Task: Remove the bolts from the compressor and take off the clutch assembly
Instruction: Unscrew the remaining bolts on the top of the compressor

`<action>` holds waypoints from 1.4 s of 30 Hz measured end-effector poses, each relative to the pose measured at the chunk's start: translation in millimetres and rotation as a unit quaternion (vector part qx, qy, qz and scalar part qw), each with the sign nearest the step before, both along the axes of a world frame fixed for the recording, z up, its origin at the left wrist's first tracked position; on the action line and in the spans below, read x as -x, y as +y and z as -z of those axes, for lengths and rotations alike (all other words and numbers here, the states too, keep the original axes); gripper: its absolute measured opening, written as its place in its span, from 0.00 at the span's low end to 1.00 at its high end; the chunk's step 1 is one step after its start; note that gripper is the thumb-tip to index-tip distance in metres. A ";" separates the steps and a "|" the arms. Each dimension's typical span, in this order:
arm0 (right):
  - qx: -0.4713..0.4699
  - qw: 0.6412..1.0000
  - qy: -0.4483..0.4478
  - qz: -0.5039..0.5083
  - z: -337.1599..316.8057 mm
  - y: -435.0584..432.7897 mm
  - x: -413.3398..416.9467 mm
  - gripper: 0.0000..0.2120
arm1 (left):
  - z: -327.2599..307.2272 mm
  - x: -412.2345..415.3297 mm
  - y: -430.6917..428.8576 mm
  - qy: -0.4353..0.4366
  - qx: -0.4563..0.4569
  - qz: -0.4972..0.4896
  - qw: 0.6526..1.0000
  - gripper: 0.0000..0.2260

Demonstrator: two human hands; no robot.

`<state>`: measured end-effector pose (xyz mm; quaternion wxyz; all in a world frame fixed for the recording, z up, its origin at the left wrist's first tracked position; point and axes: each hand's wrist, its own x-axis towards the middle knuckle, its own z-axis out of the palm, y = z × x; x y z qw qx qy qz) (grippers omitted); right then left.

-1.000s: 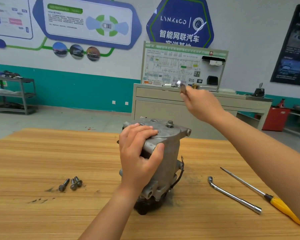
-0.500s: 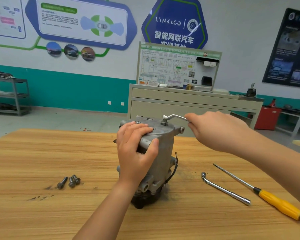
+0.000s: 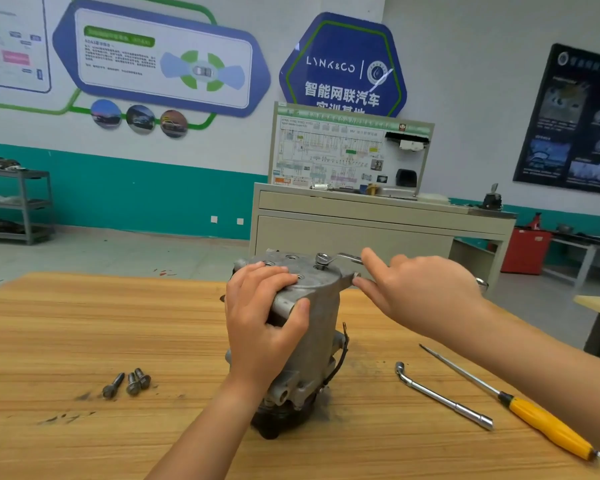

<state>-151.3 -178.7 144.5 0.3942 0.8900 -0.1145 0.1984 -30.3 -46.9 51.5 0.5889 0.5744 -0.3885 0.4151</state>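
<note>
Compressor upright at centre frame on the counter, left hand gripping its top. The wrench, raised a second ago, now sits on the remaining bolt. The right hand covers its handle, grip indiscernible. Loosening can probably begin. Three bolts lie lower left.

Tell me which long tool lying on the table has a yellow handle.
The screwdriver, farthest right; the L-shaped socket wrench beside it is bare metal.

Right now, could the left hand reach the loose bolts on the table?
Probably yes: the bolts lie in the open left of the compressor, nothing between, though the left hand must first release the compressor.
</note>
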 end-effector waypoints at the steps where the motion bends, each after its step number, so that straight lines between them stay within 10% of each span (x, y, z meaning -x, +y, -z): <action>1: -0.007 1.000 -0.007 -0.011 -0.2 -3.4 0.3 0.23 | -0.1 -1.1 0.0 -0.004 -0.003 -0.001 1.000 0.14; 19: -0.022 1.000 -0.008 0.015 -0.1 10.9 -5.5 0.18 | 1.5 -2.7 -0.3 -0.013 -0.003 -0.005 1.000 0.14; 27: -0.198 0.942 -0.153 -0.223 14.2 -55.4 -51.6 0.13 | 0.7 -2.3 -0.3 -0.010 -0.003 0.002 1.000 0.13; 35: -0.153 0.938 -0.031 -0.310 -14.3 -44.4 -125.9 0.14 | 0.2 -1.1 1.9 0.000 -0.011 0.000 1.000 0.14; 42: -0.348 0.842 -0.307 -0.275 -50.3 -41.0 -86.2 0.11 | 0.2 1.5 4.5 0.007 -0.019 0.007 1.000 0.13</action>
